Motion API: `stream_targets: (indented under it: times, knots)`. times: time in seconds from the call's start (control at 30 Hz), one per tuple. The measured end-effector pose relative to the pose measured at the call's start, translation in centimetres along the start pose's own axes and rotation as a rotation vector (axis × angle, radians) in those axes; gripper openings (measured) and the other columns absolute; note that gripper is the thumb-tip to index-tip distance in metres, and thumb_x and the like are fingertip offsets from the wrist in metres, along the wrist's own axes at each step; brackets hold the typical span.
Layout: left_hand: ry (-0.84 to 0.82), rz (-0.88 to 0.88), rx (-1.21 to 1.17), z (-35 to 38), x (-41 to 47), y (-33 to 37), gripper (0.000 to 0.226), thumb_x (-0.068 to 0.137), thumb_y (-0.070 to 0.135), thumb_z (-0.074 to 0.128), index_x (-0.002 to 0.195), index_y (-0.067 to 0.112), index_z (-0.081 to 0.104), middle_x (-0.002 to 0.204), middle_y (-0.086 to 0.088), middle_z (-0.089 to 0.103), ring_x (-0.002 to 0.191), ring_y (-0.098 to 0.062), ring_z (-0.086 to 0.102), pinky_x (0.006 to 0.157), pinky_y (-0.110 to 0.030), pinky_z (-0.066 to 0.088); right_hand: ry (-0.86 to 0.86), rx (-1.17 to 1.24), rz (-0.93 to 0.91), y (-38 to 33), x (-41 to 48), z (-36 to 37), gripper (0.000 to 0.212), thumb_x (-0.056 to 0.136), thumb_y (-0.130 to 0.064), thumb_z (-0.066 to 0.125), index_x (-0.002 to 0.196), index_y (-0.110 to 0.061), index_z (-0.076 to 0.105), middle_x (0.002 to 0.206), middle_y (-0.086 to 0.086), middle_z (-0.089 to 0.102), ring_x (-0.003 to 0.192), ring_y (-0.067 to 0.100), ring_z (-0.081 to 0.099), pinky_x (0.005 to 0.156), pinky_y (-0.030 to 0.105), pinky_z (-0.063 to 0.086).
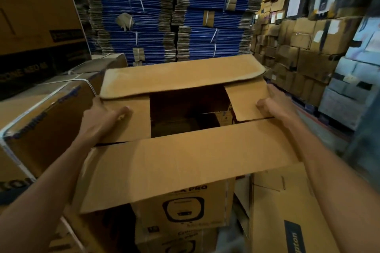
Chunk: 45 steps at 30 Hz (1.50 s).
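While pinching the short left flap (pixel 133 123) of the open brown corrugated cardboard box (pixel 253 129) at frame centre with the left hand (pixel 104 118), thumb on top and fingers curled round the edge, also gripping the short right flap (pixel 244 98) with the right hand (pixel 273 102) the same way. Folded inward on both short sides over the dark opening, splayed toward lower frame on the long near flap (pixel 185 162), tilted back on the long far flap (pixel 181 78). Around it: printed brown carton face (pixel 181 205) lower centre, strapped brown carton (pixel 51 113) left, blue-edged stacks of flattened cartons (pixel 164 16) upper centre.
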State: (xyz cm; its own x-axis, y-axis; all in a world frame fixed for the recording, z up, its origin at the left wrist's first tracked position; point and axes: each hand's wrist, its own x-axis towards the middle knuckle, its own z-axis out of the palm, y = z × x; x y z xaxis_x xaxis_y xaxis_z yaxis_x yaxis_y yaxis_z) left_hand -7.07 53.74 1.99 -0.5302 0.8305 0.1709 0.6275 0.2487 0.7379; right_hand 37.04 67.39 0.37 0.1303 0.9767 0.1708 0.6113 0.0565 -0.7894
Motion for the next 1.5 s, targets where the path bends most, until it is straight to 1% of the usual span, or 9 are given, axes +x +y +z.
stream_targets:
  times: [0.1,0.2,0.37,0.47,0.57,0.73,1.0,1.23,1.5]
  knots:
    - [-0.006,0.016,0.140,0.4,0.6,-0.8,0.098,0.086,0.050,0.076,0.154,0.032,0.008,0.137,-0.026,0.052,0.109,-0.045,0.061,0.090,-0.053,0.053,-0.032,-0.253,0.005,-1.4,0.3,0.8,0.077,0.089,-0.030,0.063,0.157,-0.027,0.028,0.156,0.013,0.039,0.143,0.036,0.035,0.115,0.054,0.031]
    - [-0.026,0.011,0.211,0.4,1.9,-1.1,0.094,0.088,0.057,0.070,0.155,0.030,0.011,0.140,-0.027,0.050,0.114,-0.046,0.059,0.097,-0.057,0.052,-0.004,-0.582,-0.220,-2.9,-0.6,3.1,0.049,0.089,-0.037,0.062,0.136,-0.022,0.054,0.146,0.011,0.048,0.138,0.032,0.038,0.115,0.056,0.029]
    - [0.054,0.069,0.382,1.1,2.8,-0.8,0.090,0.090,0.056,0.066,0.157,0.021,0.017,0.163,-0.018,0.020,0.144,-0.048,0.029,0.116,-0.063,0.029,-0.344,-0.503,-0.588,-7.0,-6.2,8.4,0.049,0.099,-0.065,0.040,0.120,-0.032,0.068,0.111,-0.004,0.070,0.104,0.016,0.062,0.102,0.042,0.044]
    - [0.160,0.358,0.511,2.0,1.7,0.4,0.057,0.094,0.043,0.063,0.142,0.019,0.042,0.147,-0.016,0.043,0.134,-0.035,0.042,0.114,-0.054,0.032,-0.246,-0.511,-0.722,-6.9,-7.3,10.4,0.052,0.100,-0.067,0.029,0.085,-0.031,0.064,0.078,-0.009,0.063,0.075,0.009,0.059,0.096,0.041,0.045]
    - [-0.094,0.469,0.490,3.7,1.2,2.8,0.027,0.100,0.035,0.059,0.125,0.024,0.059,0.124,-0.005,0.064,0.106,-0.017,0.058,0.091,-0.034,0.048,-0.133,-0.498,-0.763,-6.4,-6.5,11.5,0.056,0.099,-0.068,0.023,0.075,-0.031,0.057,0.067,-0.010,0.057,0.065,0.006,0.052,0.092,0.040,0.044]
    - [-0.257,0.372,0.435,5.8,3.5,4.6,0.077,0.098,0.044,0.061,0.160,0.017,0.024,0.163,-0.008,0.031,0.148,-0.027,0.032,0.119,-0.045,0.032,0.021,-0.472,-0.828,-5.3,-6.5,12.6,0.055,0.099,-0.068,0.021,0.070,-0.032,0.050,0.067,-0.010,0.059,0.064,0.010,0.052,0.085,0.039,0.043]
    - [0.145,0.619,0.415,3.8,10.2,8.8,0.068,0.097,0.045,0.061,0.154,0.021,0.033,0.156,-0.008,0.041,0.146,-0.027,0.035,0.122,-0.057,0.021,0.243,-0.455,-0.921,-3.3,-6.7,13.9,0.059,0.102,-0.062,0.028,0.078,-0.026,0.066,0.069,-0.008,0.065,0.063,0.011,0.056,0.078,0.038,0.046]
    - [0.003,0.519,0.708,3.8,15.4,8.8,0.086,0.098,0.061,0.050,0.162,0.021,0.008,0.171,-0.004,0.010,0.156,-0.031,0.006,0.121,-0.065,0.008,0.335,-0.410,-0.969,-2.6,-6.8,14.6,0.052,0.101,-0.059,0.036,0.073,-0.024,0.061,0.067,-0.008,0.061,0.061,0.013,0.052,0.071,0.033,0.035]
    - [-0.110,0.416,0.770,6.5,17.7,6.5,0.097,0.091,0.070,0.054,0.162,0.023,0.009,0.170,-0.006,0.013,0.155,-0.031,0.012,0.120,-0.069,0.010,0.379,-0.381,-0.998,-2.5,-6.6,15.0,0.045,0.099,-0.054,0.045,0.075,-0.022,0.066,0.069,-0.008,0.062,0.061,0.012,0.049,0.072,0.028,0.020]
